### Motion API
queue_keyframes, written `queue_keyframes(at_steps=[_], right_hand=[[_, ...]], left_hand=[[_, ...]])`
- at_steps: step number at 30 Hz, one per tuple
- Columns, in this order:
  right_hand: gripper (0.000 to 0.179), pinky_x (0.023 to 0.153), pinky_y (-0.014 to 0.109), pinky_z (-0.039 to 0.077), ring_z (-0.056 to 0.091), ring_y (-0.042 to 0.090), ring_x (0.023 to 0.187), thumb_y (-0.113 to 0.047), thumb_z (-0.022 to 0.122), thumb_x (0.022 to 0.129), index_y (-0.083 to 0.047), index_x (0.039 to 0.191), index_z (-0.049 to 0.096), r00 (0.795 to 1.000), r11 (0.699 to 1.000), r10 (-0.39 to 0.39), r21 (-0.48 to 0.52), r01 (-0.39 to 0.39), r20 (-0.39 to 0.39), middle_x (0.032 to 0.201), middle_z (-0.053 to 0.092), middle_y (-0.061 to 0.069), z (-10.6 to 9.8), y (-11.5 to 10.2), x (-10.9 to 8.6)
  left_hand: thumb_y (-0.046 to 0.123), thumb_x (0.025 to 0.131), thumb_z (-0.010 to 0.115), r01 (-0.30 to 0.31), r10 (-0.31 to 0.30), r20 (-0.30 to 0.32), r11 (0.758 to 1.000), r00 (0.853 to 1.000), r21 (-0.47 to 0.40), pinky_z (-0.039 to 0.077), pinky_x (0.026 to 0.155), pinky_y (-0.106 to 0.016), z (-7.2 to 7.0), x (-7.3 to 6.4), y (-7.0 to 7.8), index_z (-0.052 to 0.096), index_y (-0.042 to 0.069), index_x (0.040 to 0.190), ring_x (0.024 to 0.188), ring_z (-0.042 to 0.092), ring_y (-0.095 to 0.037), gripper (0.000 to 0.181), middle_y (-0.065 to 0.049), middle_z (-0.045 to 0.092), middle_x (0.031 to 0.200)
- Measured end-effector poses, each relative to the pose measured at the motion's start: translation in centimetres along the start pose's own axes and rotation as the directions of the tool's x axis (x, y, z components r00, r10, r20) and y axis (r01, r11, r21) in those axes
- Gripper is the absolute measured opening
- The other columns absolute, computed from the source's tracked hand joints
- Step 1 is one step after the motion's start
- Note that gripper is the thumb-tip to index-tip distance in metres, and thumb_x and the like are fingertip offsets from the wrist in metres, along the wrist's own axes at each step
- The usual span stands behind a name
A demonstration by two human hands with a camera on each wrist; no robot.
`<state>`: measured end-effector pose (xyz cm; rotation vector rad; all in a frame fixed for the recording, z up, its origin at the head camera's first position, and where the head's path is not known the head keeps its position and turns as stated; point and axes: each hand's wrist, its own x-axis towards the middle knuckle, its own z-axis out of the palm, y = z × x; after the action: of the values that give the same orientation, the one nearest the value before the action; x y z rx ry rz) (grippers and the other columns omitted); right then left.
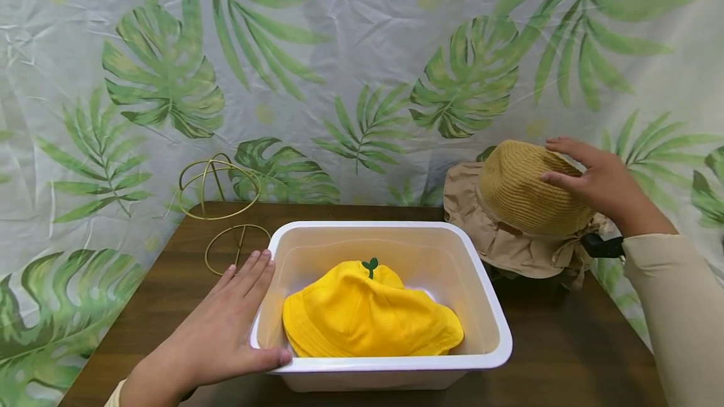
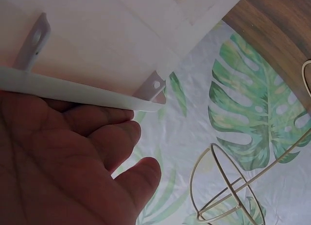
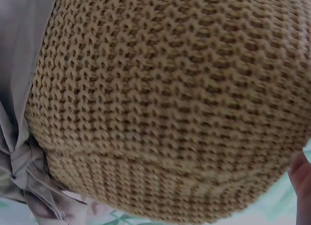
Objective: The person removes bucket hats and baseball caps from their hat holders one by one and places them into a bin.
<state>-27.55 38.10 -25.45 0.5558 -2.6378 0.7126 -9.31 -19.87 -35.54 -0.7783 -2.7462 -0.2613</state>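
A white plastic tub (image 1: pixel 486 306) holds a yellow bucket hat (image 1: pixel 362 319) with a small green sprout on top. My left hand (image 1: pixel 220 325) rests at the tub's left front corner, thumb on the rim and fingers extended along the outer side; in the left wrist view the fingers (image 2: pixel 109 137) lie beneath the rim. At the right, my right hand (image 1: pixel 605 181) is at the crown of a tan knitted sun hat (image 1: pixel 526 187), thumb and fingers spread beside it. The right wrist view is filled by the hat's knit (image 3: pixel 165 98), with a fabric bow at its left.
A gold wire stand (image 1: pixel 219 215) with rounded top loops stands behind the tub at the left. The dark wooden table (image 1: pixel 164 294) carries everything. Behind it hangs a leaf-patterned cloth (image 1: pixel 362 49). What supports the sun hat is mostly hidden.
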Motion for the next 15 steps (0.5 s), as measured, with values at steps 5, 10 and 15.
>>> queue_keyframes(at_steps=[5,10,15], right_hand=[[0.065,0.101,0.07,0.028,0.034,0.053,0.135,-0.033,0.07,0.094,-0.014,0.151,0.045,0.993,0.993,0.112,0.043,-0.114,0.038,0.156,0.034,0.02,0.3,0.3,0.2],[0.069,0.097,0.071,0.03,0.032,0.055,0.134,-0.041,0.068,0.093,-0.018,0.153,0.041,0.978,0.977,0.201,0.061,-0.205,0.064,0.155,0.034,0.023,0.5,0.8,0.2],[0.074,0.099,0.072,0.027,0.026,0.055,0.138,-0.044,0.066,0.094,-0.018,0.156,0.034,0.967,0.969,0.232,0.063,-0.239,0.106,0.157,0.028,0.025,0.5,1.4,0.5]], left_hand=[[0.079,0.074,0.062,0.015,-0.015,0.006,1.0,1.0,-0.014,0.029,0.11,-0.061,0.1,-0.1,0.1,0.036,-0.005,0.15,0.147,0.023,-0.035,0.117,-0.02,0.027,0.159],[0.079,0.074,0.062,0.029,-0.029,0.017,0.999,0.999,-0.028,0.028,0.111,-0.06,0.1,-0.1,0.1,0.035,-0.004,0.151,0.148,0.022,-0.034,0.117,-0.019,0.026,0.16],[0.08,0.074,0.061,0.012,-0.012,0.001,1.0,1.0,-0.027,0.029,0.109,-0.061,0.1,-0.1,-0.1,0.035,-0.006,0.15,0.147,0.024,-0.035,0.118,-0.02,0.028,0.159]])
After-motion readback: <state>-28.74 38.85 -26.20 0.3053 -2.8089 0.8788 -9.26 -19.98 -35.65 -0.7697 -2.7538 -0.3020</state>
